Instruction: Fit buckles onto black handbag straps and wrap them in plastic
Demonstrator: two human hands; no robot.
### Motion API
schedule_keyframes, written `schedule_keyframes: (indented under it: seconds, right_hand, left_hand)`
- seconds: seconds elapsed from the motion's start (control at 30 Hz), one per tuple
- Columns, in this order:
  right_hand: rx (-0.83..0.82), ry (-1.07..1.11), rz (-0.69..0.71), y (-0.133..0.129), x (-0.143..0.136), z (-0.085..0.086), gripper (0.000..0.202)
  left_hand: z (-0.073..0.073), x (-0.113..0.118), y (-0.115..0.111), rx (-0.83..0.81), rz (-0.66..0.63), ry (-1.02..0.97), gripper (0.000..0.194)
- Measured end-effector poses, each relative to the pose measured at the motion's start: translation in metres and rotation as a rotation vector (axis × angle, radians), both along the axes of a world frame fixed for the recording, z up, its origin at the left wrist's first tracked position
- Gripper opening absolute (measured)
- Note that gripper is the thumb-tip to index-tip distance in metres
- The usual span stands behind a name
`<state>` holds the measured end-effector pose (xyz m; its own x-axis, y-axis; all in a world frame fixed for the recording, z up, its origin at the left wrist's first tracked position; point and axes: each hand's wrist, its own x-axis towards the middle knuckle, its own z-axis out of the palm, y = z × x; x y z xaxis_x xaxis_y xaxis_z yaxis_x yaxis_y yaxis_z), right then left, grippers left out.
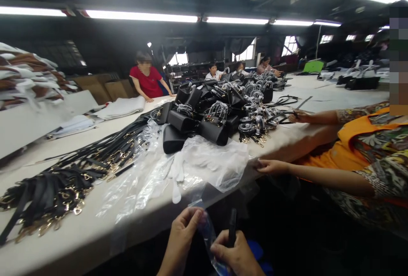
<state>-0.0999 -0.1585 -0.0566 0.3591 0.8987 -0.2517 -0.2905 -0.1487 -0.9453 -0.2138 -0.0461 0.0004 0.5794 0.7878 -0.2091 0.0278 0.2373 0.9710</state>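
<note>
Close to the table's front edge, my left hand (183, 235) pinches the upper end of a clear, bluish plastic strip (208, 231) between thumb and fingers. The strip hangs down toward my right hand (236, 254), which is closed around a black pen-shaped tool (233, 225) that points upward. My right thumb is beside the strip; whether it grips the plastic too, I cannot tell. Just beyond my hands, clear plastic bags (219, 167) and white paper-like pieces (177, 172) lie on the table (105, 229).
Black handbags (212, 129) with wrapped handles are heaped mid-table. Black straps (60, 187) with gold clasps lie at left, wrapped handles (250, 129) at right. A co-worker in an orange apron (338, 153) sits close on the right, hands at the table. Other people are at the far side.
</note>
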Motion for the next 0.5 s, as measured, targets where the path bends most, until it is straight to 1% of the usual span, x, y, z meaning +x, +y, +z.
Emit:
schedule_keyframes:
  seconds: [0.07, 0.13, 0.2, 0.3, 0.37, 0.43, 0.5]
  right_hand:
    - [0.039, 0.062, -0.049, 0.003, -0.001, 0.003, 0.052]
    - [0.056, 0.099, -0.061, 0.004, -0.002, 0.008, 0.053]
    - [0.041, 0.092, -0.028, 0.003, -0.002, 0.012, 0.053]
    - [0.014, 0.040, 0.075, -0.003, -0.003, 0.018, 0.047]
    - [-0.004, 0.025, 0.135, -0.009, -0.005, 0.021, 0.042]
    - [-0.027, 0.025, 0.144, -0.013, -0.007, 0.023, 0.040]
    - [-0.044, 0.019, 0.113, -0.016, -0.009, 0.024, 0.038]
  left_hand:
    - [-0.007, -0.002, -0.008, -0.135, -0.083, -0.026, 0.045]
    - [-0.015, -0.004, -0.017, -0.252, -0.146, -0.056, 0.046]
    - [-0.022, -0.008, -0.025, -0.344, -0.149, -0.107, 0.042]
    - [-0.025, -0.014, -0.032, -0.411, -0.078, -0.155, 0.033]
    - [-0.022, -0.018, -0.034, -0.375, -0.011, -0.147, 0.030]
    - [-0.019, -0.020, -0.033, -0.327, 0.074, -0.154, 0.029]
    - [-0.018, -0.021, -0.033, -0.316, 0.158, -0.195, 0.030]
